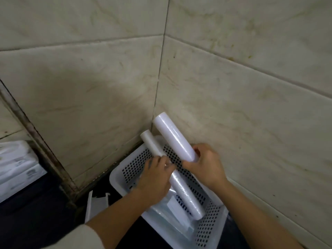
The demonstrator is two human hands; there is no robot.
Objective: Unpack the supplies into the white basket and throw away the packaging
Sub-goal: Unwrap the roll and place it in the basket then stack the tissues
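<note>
A white perforated basket [212, 223] sits on a dark counter in the corner of two tiled walls. My right hand [206, 164] grips the lower end of a thick white roll [172, 135], which tilts up toward the corner above the basket. My left hand [154, 178] holds a thinner, longer white roll [185, 194] near its middle; its lower end lies inside the basket and its upper end [149, 141] sticks out past the far rim. Clear plastic packets [172, 218] lie flat on the basket's floor.
White packaging pieces [97, 202] lie on the counter just left of the basket. Stacked white wrapped packs [16, 169] stand at the far left behind a dark metal frame post [36, 137]. Tiled walls close in behind and to the right.
</note>
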